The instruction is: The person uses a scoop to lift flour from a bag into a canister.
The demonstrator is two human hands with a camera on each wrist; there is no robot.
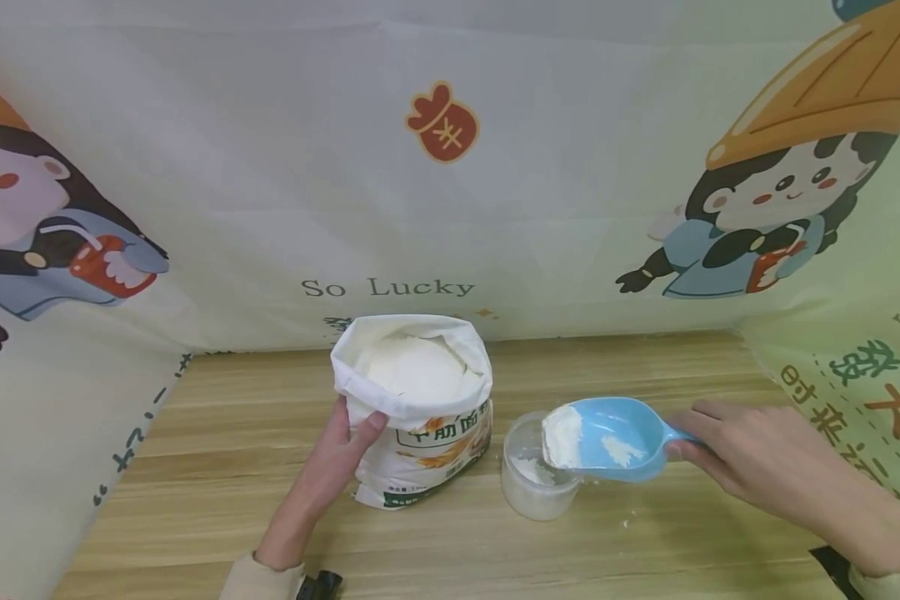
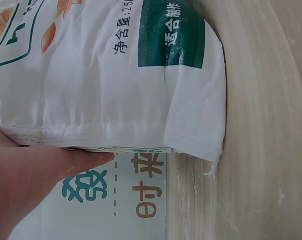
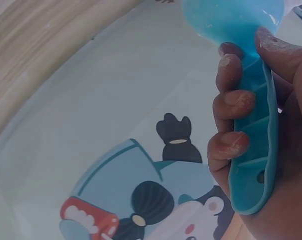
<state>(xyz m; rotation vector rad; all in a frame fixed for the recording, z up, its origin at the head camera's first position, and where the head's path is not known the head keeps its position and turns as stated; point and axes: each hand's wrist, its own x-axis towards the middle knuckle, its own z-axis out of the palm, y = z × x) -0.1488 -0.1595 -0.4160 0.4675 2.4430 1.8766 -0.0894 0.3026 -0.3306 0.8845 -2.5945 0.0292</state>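
An open white flour bag stands upright on the table in the head view, its rim folded outward and white flour heaped inside. My left hand grips the bag's left side below the rim, thumb in front; the left wrist view shows a finger along the bag's edge. By its handle, my right hand holds a light blue scoop, fingers curled round it in the right wrist view. Flour lies at the scoop's front lip, over the right side of a translucent round tub. Some flour sits in that tub.
The wood-grain table carries small flour specks right of the tub. Printed cloth with cartoon figures walls off the back and both sides.
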